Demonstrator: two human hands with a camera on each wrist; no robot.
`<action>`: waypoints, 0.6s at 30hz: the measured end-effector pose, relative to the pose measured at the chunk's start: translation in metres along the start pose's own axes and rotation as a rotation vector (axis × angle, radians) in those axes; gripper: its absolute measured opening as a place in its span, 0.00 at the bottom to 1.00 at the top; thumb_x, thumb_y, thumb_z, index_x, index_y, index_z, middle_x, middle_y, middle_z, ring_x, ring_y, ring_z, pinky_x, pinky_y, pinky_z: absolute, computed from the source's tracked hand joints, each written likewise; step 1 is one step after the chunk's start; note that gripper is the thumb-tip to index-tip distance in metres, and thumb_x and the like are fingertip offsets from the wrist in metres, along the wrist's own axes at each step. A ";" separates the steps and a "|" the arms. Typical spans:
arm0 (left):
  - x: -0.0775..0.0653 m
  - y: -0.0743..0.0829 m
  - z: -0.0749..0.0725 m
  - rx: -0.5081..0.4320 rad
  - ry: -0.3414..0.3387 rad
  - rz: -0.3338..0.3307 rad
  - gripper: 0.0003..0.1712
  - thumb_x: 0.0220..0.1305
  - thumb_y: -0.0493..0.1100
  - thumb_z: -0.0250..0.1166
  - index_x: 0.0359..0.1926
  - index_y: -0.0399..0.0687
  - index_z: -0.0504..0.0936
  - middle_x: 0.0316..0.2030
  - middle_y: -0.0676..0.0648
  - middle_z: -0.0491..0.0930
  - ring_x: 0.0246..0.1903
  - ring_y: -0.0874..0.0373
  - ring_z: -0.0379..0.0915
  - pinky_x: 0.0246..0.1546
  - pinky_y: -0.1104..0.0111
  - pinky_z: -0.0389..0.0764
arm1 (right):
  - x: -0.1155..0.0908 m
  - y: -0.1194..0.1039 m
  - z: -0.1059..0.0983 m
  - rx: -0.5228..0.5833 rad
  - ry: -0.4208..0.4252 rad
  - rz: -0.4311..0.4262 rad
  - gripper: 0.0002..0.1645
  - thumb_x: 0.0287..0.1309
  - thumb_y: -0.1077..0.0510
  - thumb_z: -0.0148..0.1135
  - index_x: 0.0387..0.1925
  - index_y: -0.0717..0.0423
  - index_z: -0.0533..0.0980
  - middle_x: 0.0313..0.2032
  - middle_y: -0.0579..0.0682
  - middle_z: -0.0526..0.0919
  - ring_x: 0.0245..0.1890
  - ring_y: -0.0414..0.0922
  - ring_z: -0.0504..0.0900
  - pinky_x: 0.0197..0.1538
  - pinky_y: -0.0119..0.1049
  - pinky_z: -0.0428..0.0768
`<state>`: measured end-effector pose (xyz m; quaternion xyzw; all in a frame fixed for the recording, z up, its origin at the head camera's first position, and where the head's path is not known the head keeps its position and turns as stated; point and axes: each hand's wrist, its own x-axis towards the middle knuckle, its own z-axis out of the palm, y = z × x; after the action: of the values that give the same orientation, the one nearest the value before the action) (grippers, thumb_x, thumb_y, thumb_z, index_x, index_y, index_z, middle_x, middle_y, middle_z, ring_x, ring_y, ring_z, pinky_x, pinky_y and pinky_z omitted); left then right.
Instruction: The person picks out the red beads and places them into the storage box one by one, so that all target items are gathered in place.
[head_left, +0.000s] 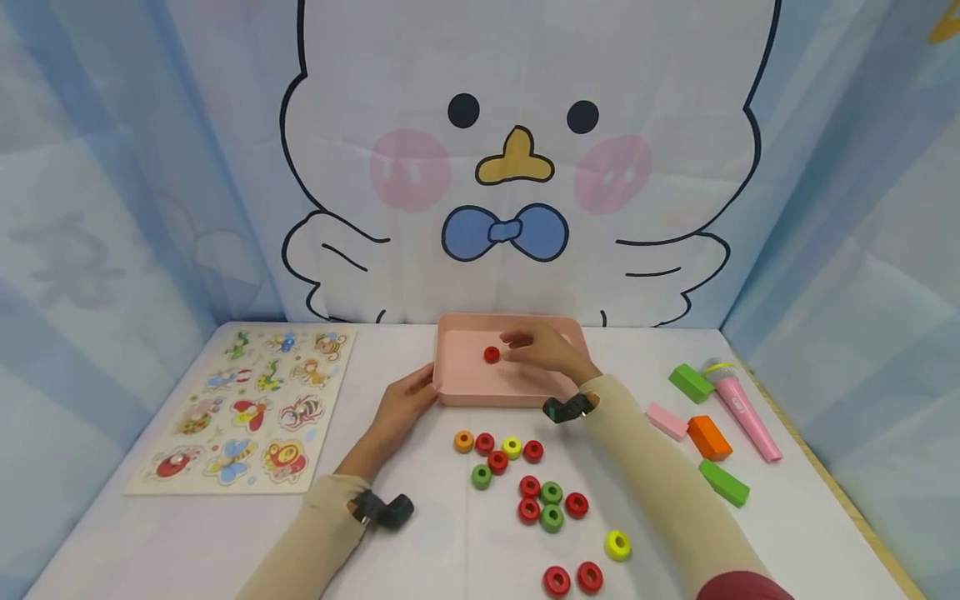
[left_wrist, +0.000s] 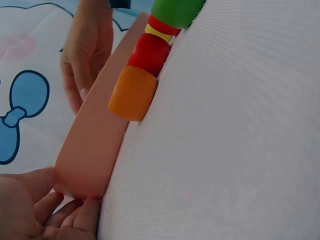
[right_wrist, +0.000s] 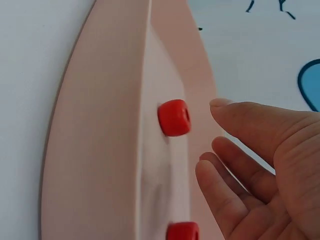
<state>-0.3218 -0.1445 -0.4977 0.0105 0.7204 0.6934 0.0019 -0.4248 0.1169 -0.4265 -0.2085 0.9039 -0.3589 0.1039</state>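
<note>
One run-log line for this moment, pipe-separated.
left hand: touching left end of pink tray | right hand: over tray, empty | in tray: two red beads visible | on table: loose beads

Shallow pink tray (head_left: 465, 381), rectangular, flat on table (head_left: 225, 550); left hand (head_left: 397, 412) grips its left front corner; red ring bead (head_left: 491, 358) inside, hole up, just beside right hand (head_left: 551, 350); second red bead (right_wrist: 183, 232) inside, cut off in right wrist view; fourteen loose beads (head_left: 584, 505), red, green, yellow, orange, scattered in front of tray.
</note>
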 end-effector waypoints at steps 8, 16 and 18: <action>0.000 0.000 0.002 0.037 0.009 0.003 0.31 0.69 0.45 0.62 0.70 0.44 0.69 0.66 0.45 0.70 0.68 0.53 0.60 0.66 0.61 0.65 | -0.044 0.001 -0.024 0.024 0.000 -0.100 0.24 0.61 0.60 0.68 0.57 0.64 0.77 0.55 0.58 0.80 0.53 0.52 0.78 0.57 0.44 0.78; -0.001 0.001 0.001 0.084 0.008 0.009 0.31 0.69 0.47 0.63 0.70 0.46 0.69 0.66 0.45 0.70 0.69 0.52 0.58 0.68 0.60 0.61 | -0.102 0.000 -0.023 0.070 -0.078 -0.152 0.21 0.61 0.64 0.66 0.56 0.65 0.77 0.54 0.60 0.80 0.55 0.55 0.78 0.57 0.45 0.79; -0.002 0.003 0.000 0.085 0.009 0.015 0.31 0.69 0.47 0.63 0.70 0.45 0.68 0.66 0.44 0.70 0.69 0.52 0.58 0.68 0.60 0.61 | -0.111 0.006 -0.019 0.086 -0.107 -0.158 0.21 0.61 0.62 0.66 0.56 0.63 0.77 0.53 0.58 0.80 0.55 0.53 0.78 0.58 0.43 0.78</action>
<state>-0.3202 -0.1441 -0.4952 0.0131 0.7491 0.6623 -0.0069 -0.3338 0.1822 -0.4125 -0.2933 0.8615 -0.3929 0.1322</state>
